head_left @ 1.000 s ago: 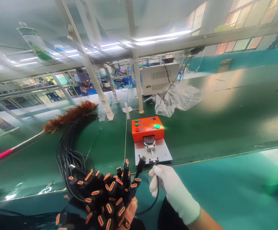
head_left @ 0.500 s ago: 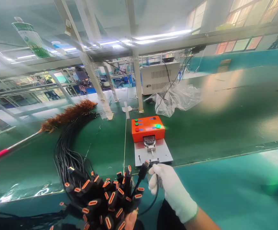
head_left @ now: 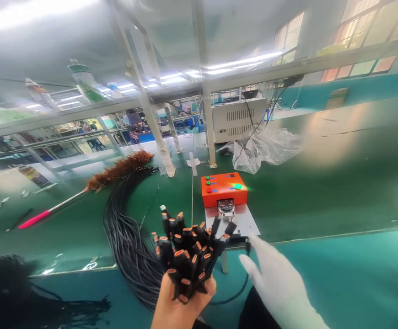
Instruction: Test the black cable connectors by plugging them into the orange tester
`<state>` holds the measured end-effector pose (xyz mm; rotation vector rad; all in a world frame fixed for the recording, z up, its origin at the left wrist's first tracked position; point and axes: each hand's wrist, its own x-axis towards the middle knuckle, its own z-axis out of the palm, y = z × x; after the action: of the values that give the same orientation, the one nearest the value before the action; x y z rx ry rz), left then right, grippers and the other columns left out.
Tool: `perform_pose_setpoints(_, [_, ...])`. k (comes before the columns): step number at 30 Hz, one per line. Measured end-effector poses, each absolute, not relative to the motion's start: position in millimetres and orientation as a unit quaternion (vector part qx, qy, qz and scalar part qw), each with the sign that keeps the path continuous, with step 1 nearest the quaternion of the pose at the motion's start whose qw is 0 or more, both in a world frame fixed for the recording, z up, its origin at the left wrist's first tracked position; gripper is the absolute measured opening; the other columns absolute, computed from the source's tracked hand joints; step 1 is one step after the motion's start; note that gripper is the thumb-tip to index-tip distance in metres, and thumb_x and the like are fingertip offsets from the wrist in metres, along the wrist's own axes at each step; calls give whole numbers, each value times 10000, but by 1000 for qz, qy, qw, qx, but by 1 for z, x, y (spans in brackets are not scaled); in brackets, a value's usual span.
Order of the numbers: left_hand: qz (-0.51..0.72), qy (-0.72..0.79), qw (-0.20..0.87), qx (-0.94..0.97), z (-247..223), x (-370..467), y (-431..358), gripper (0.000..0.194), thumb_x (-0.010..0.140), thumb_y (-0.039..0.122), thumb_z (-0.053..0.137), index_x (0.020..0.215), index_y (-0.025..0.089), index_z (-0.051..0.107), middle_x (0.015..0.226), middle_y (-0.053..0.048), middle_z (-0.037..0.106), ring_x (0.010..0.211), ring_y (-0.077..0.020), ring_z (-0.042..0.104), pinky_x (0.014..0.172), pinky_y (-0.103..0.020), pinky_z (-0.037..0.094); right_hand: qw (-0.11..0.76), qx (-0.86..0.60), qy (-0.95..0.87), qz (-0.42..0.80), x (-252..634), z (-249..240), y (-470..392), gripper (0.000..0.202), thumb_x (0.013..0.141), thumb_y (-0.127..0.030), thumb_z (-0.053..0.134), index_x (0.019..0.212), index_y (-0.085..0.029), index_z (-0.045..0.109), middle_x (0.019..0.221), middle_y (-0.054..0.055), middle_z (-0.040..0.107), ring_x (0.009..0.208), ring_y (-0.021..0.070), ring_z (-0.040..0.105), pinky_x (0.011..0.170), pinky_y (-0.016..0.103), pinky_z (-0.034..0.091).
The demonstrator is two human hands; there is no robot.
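Note:
My bare left hand (head_left: 181,301) is closed around a thick bundle of black cables (head_left: 126,242). Their plugs (head_left: 185,256), with orange-edged oval ends, point up in a cluster above the fist. White-gloved, my right hand (head_left: 276,274) is at the front edge of the metal base plate (head_left: 250,221). A single black cable plug (head_left: 247,246) sits between its thumb and fingertips, its cord looping down and left. Behind the plate stands an orange test box (head_left: 223,188) with a lit green button, and a small digital gauge (head_left: 226,206) in front of it.
A brown feather duster (head_left: 120,170) with a pink handle lies left on the green bench (head_left: 309,201). Clear plastic wrap (head_left: 264,148) rests before a grey metal cabinet (head_left: 238,119). White frame posts (head_left: 208,114) rise at the back. Dark cables (head_left: 10,292) hang lower left.
The view has shifted, with bench items now farther right. My left hand has raised the bundle into plain sight. My right hand has brought the single plug to the plate's front edge.

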<state>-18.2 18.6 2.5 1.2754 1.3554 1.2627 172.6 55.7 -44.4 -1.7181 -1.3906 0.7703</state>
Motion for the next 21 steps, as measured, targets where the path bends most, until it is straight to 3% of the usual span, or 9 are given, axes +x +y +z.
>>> perform_pose_setpoints(1, [517,536,438,504,2,-14,22,244,666,373,780,809,193,699,685,-15,682,626,-192,623,590,-310,507,424,-662,-560,264,174,-35,50,372,738,-443,584,1029,-222,651,1044,151,696,967,343,626,849,476,455])
perform_pose_setpoints(3, [532,522,459,484,1,-5,27,278,607,371,802,800,189,715,699,-23,691,583,-184,605,531,-290,483,482,-560,-600,307,170,-17,41,369,810,-450,521,1091,-243,639,1078,104,681,980,289,624,847,405,483])
perform_pose_setpoints(5, [541,506,490,459,1,3,30,232,565,328,819,710,178,719,641,-17,673,558,-173,588,505,-270,467,517,-445,-619,390,159,-4,37,316,824,-448,527,1004,-230,669,977,73,695,898,242,637,783,321,508])
perform_pose_setpoints(8, [556,487,521,428,4,7,32,190,507,257,838,553,170,676,524,4,614,511,-154,555,483,-253,456,558,-407,-548,472,141,3,36,261,815,-425,578,833,-190,690,806,55,688,799,214,629,722,276,499])
perform_pose_setpoints(11, [579,491,505,410,7,1,28,231,487,237,845,661,187,702,590,8,648,563,-173,585,518,-267,491,578,-425,-446,535,134,2,36,247,796,-412,622,792,-170,673,708,43,678,717,190,613,670,261,482])
perform_pose_setpoints(14, [596,531,444,407,4,-5,20,276,551,278,822,788,196,707,700,-17,700,643,-203,628,599,-297,520,593,-443,-369,563,142,1,36,312,805,-448,604,942,-169,627,596,15,668,589,160,592,616,254,477])
perform_pose_setpoints(17, [593,569,359,442,-1,-6,10,240,607,329,800,780,196,702,751,-47,727,716,-245,670,640,-317,526,560,-485,-360,567,152,-6,39,327,856,-471,510,971,-174,583,491,-15,624,485,145,565,531,241,464])
perform_pose_setpoints(21, [601,550,312,489,1,-4,4,191,753,362,724,820,188,684,812,-31,715,739,-209,670,646,-334,542,458,-519,-394,604,152,-30,50,242,823,-374,519,660,-197,485,494,-7,634,434,127,561,471,229,450])
